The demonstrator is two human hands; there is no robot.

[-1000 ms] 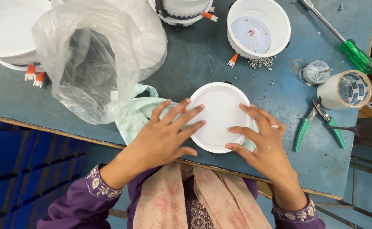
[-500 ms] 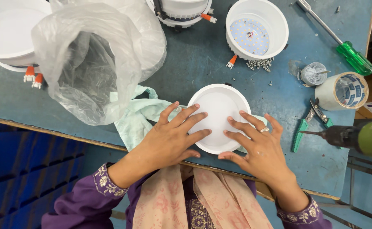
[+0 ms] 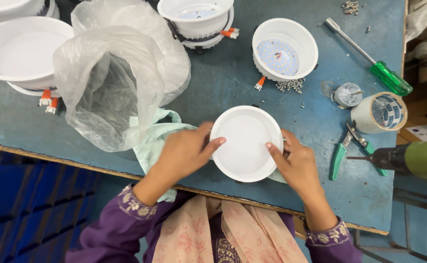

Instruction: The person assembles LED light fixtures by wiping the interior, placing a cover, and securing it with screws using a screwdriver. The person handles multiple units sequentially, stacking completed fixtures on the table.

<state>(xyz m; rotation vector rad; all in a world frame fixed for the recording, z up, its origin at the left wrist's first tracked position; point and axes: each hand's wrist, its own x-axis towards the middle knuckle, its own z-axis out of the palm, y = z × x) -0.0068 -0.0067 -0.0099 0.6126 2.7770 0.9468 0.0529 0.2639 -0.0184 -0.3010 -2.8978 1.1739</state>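
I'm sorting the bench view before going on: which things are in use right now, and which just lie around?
In hand:
- round white plastic lamp housing, gripped at its sides by left hand and right hand
- pale green cloth under it

Lying about:
- clear crumpled plastic bag
- green-handled screwdriver
- green-handled pliers
- roll of tape
- open white housing with LED board

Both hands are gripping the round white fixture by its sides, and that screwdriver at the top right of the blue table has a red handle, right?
Not quite. The head view shows the screwdriver has a green handle, not red. The rest holds: left hand and right hand grip the round white fixture by its sides on the blue table.
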